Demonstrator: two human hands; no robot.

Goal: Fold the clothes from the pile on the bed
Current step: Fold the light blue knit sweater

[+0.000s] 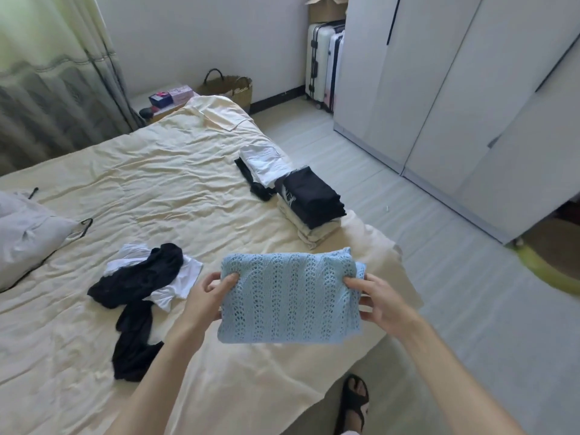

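A folded light-blue knit top [290, 296] is held up above the bed's near right corner. My left hand [208, 296] grips its left edge and my right hand [378, 301] grips its right edge, thumbs on top. To the left on the cream sheet [163, 183] lies a loose pile of black and white clothes [147, 284]. Further back near the right edge stands a folded stack with a black garment on cream ones [309, 204], and behind it a folded white and black stack [262, 166].
A grey pillow [25, 237] and black hangers [86, 226] lie at the left. White wardrobes [455, 98] line the right wall, with suitcases [324, 64] and a woven basket [229, 87] at the back. My sandalled foot [354, 400] stands on the floor beside the bed.
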